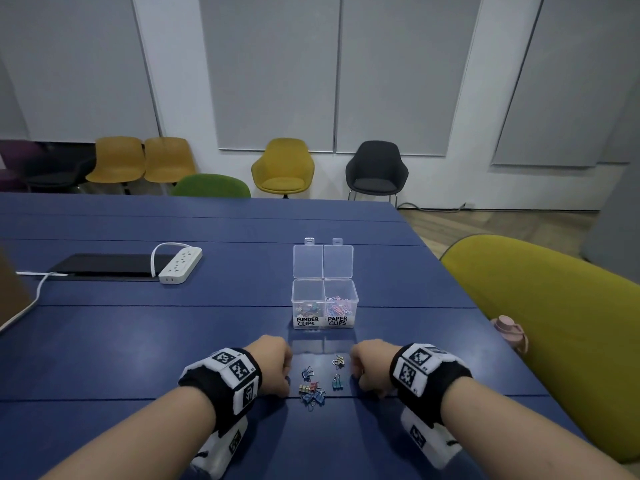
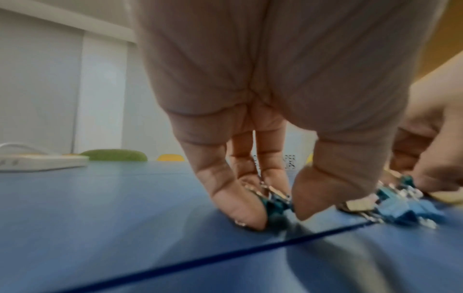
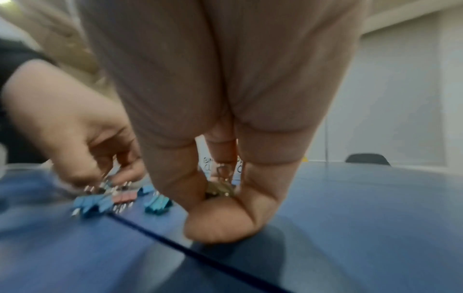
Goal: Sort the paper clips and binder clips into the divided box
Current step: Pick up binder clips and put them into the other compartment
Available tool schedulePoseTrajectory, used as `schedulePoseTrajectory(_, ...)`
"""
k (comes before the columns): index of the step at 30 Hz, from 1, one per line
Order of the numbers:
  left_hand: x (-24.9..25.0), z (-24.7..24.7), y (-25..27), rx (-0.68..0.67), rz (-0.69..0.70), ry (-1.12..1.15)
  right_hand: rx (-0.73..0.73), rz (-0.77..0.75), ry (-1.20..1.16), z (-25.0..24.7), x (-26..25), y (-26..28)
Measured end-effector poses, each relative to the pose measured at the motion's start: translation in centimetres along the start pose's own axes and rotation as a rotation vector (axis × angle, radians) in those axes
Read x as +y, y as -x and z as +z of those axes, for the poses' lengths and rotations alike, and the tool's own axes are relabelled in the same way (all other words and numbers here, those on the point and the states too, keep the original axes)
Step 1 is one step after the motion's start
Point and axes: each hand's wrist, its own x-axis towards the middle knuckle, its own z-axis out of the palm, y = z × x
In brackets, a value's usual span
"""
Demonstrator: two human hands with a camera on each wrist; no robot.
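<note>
The clear divided box (image 1: 325, 306) stands open on the blue table (image 1: 138, 341), with binder clips in the left cell labelled BINDER CLIPS and paper clips in the right cell labelled PAPER CLIPS. Several loose binder clips (image 1: 312, 394) lie in front of it, between my hands. My left hand (image 1: 286, 377) rests fingertips down on the table. It pinches a teal binder clip (image 2: 274, 204) between thumb and fingers. My right hand (image 1: 353, 367) is curled round a gold binder clip (image 3: 220, 190), whose body also shows beside the knuckles (image 1: 338, 362). Blue and pink clips (image 3: 105, 200) lie to the left of that hand.
A white power strip (image 1: 180, 265) and a black pad (image 1: 104, 266) lie at the left back of the table. An olive chair (image 1: 554, 323) stands close on the right, with a pink bottle (image 1: 509, 332) at the table's edge. More chairs line the far wall.
</note>
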Motion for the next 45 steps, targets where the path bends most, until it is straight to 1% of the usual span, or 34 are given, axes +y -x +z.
schedulePoseTrajectory(2, -0.8, -0.6, 0.0, -0.014, -0.014, 0.059, -0.026, -0.006, -0.182, -0.3, 1.2, -0.1)
schedulePoseTrajectory(5, -1.4, -2.6, -0.6, 0.059, 0.024, 0.196, 0.003, -0.032, -0.45, -1.4, 2.5, 0.0)
schedulePoseTrajectory(7, -1.1, -4.4, -1.5, 0.156, 0.074, 0.346, 0.046, -0.06, -0.647, -2.6, 2.8, -0.1)
schedulePoseTrajectory(8, -0.7, -5.4, -2.1, 0.231, 0.094, 0.412, 0.076, -0.075, -0.726, -3.3, 2.9, -0.3)
schedulePoseTrajectory(10, 0.0, -6.9, -3.6, 0.414, 0.117, 0.507, 0.152, -0.104, -0.812, -4.9, 2.7, -0.8)
schedulePoseTrajectory(11, 0.4, -7.4, -4.5, 0.484, 0.124, 0.542, 0.198, -0.116, -0.828, -5.6, 2.5, -1.2)
schedulePoseTrajectory(12, 0.7, -7.7, -5.4, 0.524, 0.128, 0.564, 0.246, -0.124, -0.843, -6.4, 2.3, -1.7)
schedulePoseTrajectory(13, 0.8, -7.9, -6.3, 0.526, 0.128, 0.569, 0.287, -0.131, -0.859, -7.2, 1.9, -2.3)
schedulePoseTrajectory(16, 0.7, -7.9, -8.2, 0.442, 0.095, 0.507, 0.373, -0.157, -0.849, -9.2, 0.4, -4.2)
schedulePoseTrajectory(19, -0.4, -7.4, -8.2, 0.481, 0.046, 0.5, 0.391, -0.187, -0.813, -10.6, -1.4, -5.9)
schedulePoseTrajectory(20, -0.7, -7.3, -7.5, 0.452, 0.048, 0.527, 0.384, -0.191, -0.806, -10.9, -2.0, -6.2)
schedulePoseTrajectory(21, -0.9, -7.1, -6.6, 0.37, 0.062, 0.546, 0.372, -0.182, -0.786, -11.1, -2.5, -6.6)
schedulePoseTrajectory(22, -1.0, -6.8, -5.5, 0.248, 0.089, 0.549, 0.355, -0.16, -0.747, -11.2, -2.9, -7.0)
schedulePoseTrajectory(24, -0.8, -5.8, -3.3, -0.006, 0.14, 0.472, 0.364, -0.096, -0.553, -11.0, -3.2, -7.3)
schedulePoseTrajectory(25, -0.6, -5.2, -2.4, -0.091, 0.152, 0.396, 0.4, -0.077, -0.455, -10.8, -3.2, -7.0)
schedulePoseTrajectory(26, -0.4, -4.6, -1.7, -0.133, 0.16, 0.296, 0.444, -0.076, -0.41, -10.5, -3.2, -6.4)
schedulePoseTrajectory(27, -0.2, -3.9, -1.2, -0.143, 0.174, 0.195, 0.474, -0.086, -0.397, -9.9, -3.0, -5.7)
schedulePoseTrajectory(28, 0.0, -3.2, -0.9, -0.141, 0.193, 0.118, 0.466, -0.099, -0.38, -9.1, -2.7, -4.9)
schedulePoseTrajectory(29, 0.1, -2.6, -0.9, -0.142, 0.213, 0.076, 0.412, -0.099, -0.344, -8.3, -2.2, -4.1)
schedulePoseTrajectory(32, 0.8, -1.3, -0.7, -0.165, 0.268, 0.045, 0.082, -0.032, -0.237, -4.9, -0.8, -2.1)
schedulePoseTrajectory(33, 1.2, -1.1, -0.6, -0.165, 0.279, 0.035, 0.005, -0.004, -0.21, -3.8, -0.4, -1.9)
schedulePoseTrajectory(34, 1.5, -0.8, -0.6, -0.161, 0.288, 0.019, -0.026, 0.012, -0.198, -2.9, -0.1, -1.7)
schedulePoseTrajectory(36, 2.1, -0.2, -0.6, -0.131, 0.298, -0.005, 0.009, -0.021, -0.182, -1.5, -0.4, -1.2)
schedulePoseTrajectory(39, 1.6, 1.1, -0.5, -0.038, 0.272, 0.0, 0.076, -0.086, -0.134, -0.3, -2.0, -0.8)
schedulePoseTrajectory(42, 0.3, 1.4, 0.1, 0.051, 0.166, 0.018, 0.116, -0.098, -0.133, 0.8, -4.2, -0.9)
schedulePoseTrajectory(45, -0.6, 1.2, 1.1, 0.073, 0.079, -0.002, 0.151, -0.103, -0.053, 1.5, -6.1, -1.0)
